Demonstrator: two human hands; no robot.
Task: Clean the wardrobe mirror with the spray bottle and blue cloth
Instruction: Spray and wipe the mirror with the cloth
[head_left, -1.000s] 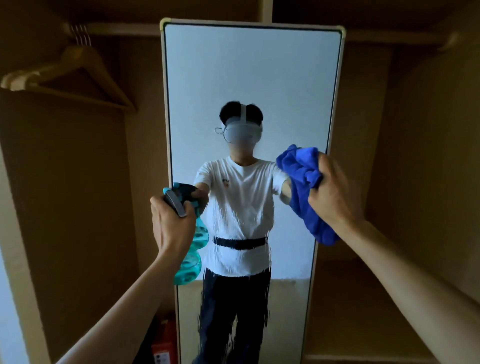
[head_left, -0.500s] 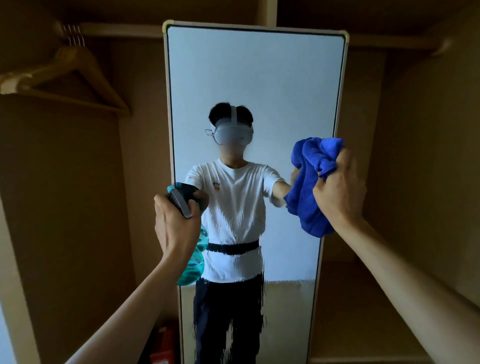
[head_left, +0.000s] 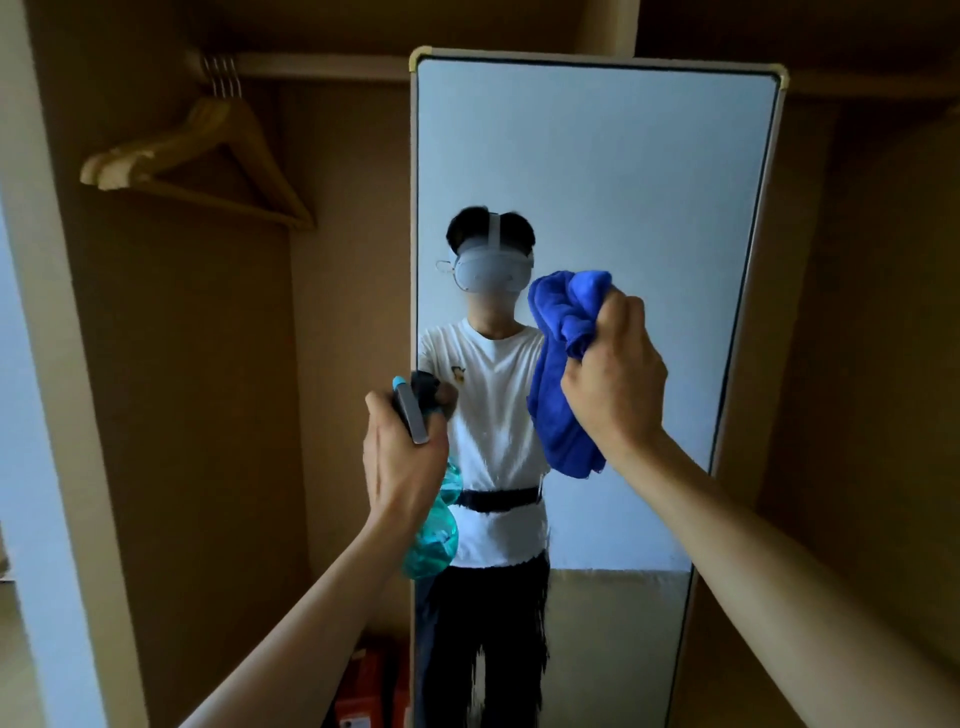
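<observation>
Standing upright inside a wooden wardrobe, one tall rectangular mirror (head_left: 649, 182) with rounded corners and a pale frame is seen. One translucent teal spray bottle (head_left: 434, 540), bulbous in body, is gripped at the neck by the left hand (head_left: 402, 467) near the glass's left edge. One soft, bunched blue cloth (head_left: 561, 374) is clutched in the curled right hand (head_left: 615, 384) before mid-glass. Smooth wooden hangers (head_left: 208, 156) are hung at left.

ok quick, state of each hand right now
Left hand: closed, gripping the translucent teal plastic spray bottle by its neck.
Right hand: closed, gripping the bunched blue cloth.
</observation>
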